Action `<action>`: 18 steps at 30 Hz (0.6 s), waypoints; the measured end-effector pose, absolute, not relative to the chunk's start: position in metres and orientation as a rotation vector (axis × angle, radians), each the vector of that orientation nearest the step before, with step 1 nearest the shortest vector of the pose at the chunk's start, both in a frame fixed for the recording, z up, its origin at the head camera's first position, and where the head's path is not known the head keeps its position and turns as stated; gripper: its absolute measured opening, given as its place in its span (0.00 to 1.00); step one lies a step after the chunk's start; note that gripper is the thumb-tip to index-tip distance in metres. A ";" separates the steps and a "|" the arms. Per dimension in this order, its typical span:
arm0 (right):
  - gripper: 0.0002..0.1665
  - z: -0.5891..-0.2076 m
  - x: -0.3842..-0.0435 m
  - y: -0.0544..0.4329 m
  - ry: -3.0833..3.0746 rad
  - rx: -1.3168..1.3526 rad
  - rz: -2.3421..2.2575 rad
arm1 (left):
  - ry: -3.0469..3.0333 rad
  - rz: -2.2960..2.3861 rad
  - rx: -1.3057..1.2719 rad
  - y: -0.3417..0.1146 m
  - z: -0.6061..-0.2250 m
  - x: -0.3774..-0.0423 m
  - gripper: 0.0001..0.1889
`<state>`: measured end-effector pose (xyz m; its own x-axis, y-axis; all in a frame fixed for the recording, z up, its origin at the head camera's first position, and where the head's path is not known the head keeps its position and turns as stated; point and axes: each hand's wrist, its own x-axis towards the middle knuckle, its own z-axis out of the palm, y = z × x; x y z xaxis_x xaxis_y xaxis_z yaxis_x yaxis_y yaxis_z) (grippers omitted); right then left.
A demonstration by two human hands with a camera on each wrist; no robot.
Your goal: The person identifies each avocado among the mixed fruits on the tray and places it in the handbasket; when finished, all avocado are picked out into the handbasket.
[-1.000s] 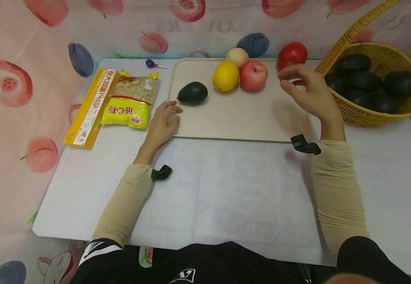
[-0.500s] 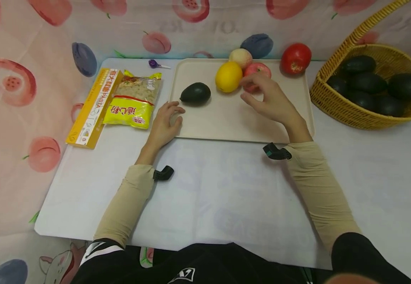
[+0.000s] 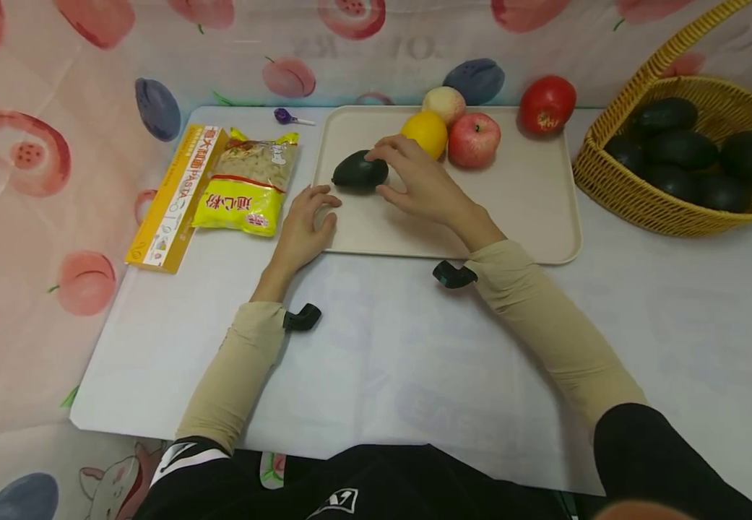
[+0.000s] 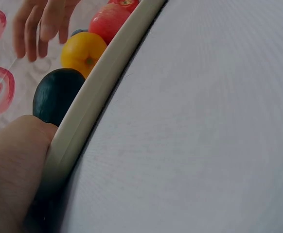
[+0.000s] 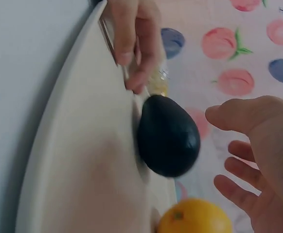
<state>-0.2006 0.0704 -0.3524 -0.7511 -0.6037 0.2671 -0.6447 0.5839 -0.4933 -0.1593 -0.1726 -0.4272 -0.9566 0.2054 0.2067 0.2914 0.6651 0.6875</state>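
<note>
A dark green avocado [image 3: 352, 173] lies on the left part of a beige tray [image 3: 519, 209]. My right hand [image 3: 424, 184] is over the tray, its thumb and fingers spread and its fingertips overlapping the avocado in the head view. In the right wrist view, a gap shows between that hand [image 5: 273, 145] and the avocado [image 5: 168, 136]. My left hand [image 3: 303, 227] rests at the tray's left edge with relaxed fingers, holding nothing. Right of the avocado sit a yellow citrus fruit [image 3: 426, 130], a red apple [image 3: 476, 141] and a pale peach [image 3: 446, 103].
At the tray's back right corner sits a round red fruit [image 3: 547, 105]. A wicker basket [image 3: 649, 209] of several avocados stands to the right. Left of the tray lie a pasta bag [image 3: 245, 191], a yellow pasta box [image 3: 174, 202] and a purple lollipop [image 3: 282, 116].
My right hand has swept left from beside the round red fruit, past the apple, to the avocado. My left hand stays at the tray's edge.
</note>
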 end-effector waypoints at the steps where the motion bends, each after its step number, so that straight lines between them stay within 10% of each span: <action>1: 0.26 -0.352 -0.202 0.064 -2.730 1.097 0.871 | -2.763 -1.170 -0.418 -0.173 -0.427 -0.160 0.11; 18: 0.34 -0.358 -0.227 0.013 -3.067 1.149 0.394 | -2.780 -1.159 -0.417 -0.173 -0.426 -0.159 0.11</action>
<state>-0.2267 0.0126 -0.3578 -0.7465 -0.6624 -0.0633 -0.6250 0.7306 -0.2752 -0.1593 -0.1733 -0.4263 -0.9574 0.2118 0.1965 0.2886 0.6727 0.6813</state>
